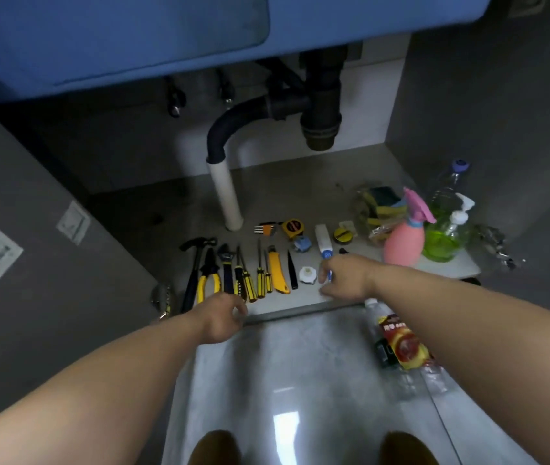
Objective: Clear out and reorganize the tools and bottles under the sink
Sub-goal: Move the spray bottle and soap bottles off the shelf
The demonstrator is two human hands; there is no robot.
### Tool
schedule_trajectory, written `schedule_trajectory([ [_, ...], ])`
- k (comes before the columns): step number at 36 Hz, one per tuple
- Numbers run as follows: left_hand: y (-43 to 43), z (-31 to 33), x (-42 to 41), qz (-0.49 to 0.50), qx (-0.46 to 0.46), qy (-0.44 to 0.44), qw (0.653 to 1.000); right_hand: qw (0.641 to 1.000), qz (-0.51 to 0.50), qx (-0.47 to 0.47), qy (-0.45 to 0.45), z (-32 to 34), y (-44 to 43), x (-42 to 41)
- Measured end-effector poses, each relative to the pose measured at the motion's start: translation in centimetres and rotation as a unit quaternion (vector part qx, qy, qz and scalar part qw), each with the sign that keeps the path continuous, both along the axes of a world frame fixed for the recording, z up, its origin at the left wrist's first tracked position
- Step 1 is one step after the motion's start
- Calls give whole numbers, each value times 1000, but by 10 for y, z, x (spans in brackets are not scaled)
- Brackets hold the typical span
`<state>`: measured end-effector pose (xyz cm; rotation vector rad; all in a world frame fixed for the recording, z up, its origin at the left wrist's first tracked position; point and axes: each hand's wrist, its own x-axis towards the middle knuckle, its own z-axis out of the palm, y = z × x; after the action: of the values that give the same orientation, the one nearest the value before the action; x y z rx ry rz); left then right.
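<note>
Knees [215,448] or shoes, I can't tell which, show as two brown shapes at the bottom edge, above glossy floor [300,364]. Both bare forearms reach forward from me.

My left hand [223,317] hangs at the front lip of the cabinet floor [283,186], fingers loosely curled and holding nothing, just short of the pliers [208,276]. My right hand [344,278] is over the front of the cabinet floor, fingers curled round a small blue thing [329,275]; what it is I can't make out.

Tools lie in a row side by side along the front: hammer [196,263] at the left, then pliers, wrench [226,266], screwdrivers [246,280], yellow knife [278,270], a black piece [292,270] and a white cap [308,275] just beside my right fingers. Behind the row sit hex keys [265,228], a tape measure [293,227] and a white tube [321,238].

Bottles stand at the right: a pink sprayer [404,239], a green pump bottle [445,236] touching it, a clear bottle [451,182] behind, sponges [374,206] to their left. One labelled bottle [398,344] lies on the floor under my right forearm.

Overhead, a black drain [320,105] hangs from the blue sink [116,38] and bends into a white pipe [226,196].
</note>
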<state>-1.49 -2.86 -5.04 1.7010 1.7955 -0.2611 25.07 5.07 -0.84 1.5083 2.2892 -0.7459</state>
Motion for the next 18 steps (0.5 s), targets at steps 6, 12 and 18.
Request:
schedule_trajectory([
  [6,41,-9,53,70,74,-135,986,967,-192,164,17,-3,19,50],
  [12,72,-12,146,66,121,-254,957,842,-417,337,63,-3,43,109],
  [18,83,-27,188,40,119,-282,951,869,-433,228,77,-9,75,126],
])
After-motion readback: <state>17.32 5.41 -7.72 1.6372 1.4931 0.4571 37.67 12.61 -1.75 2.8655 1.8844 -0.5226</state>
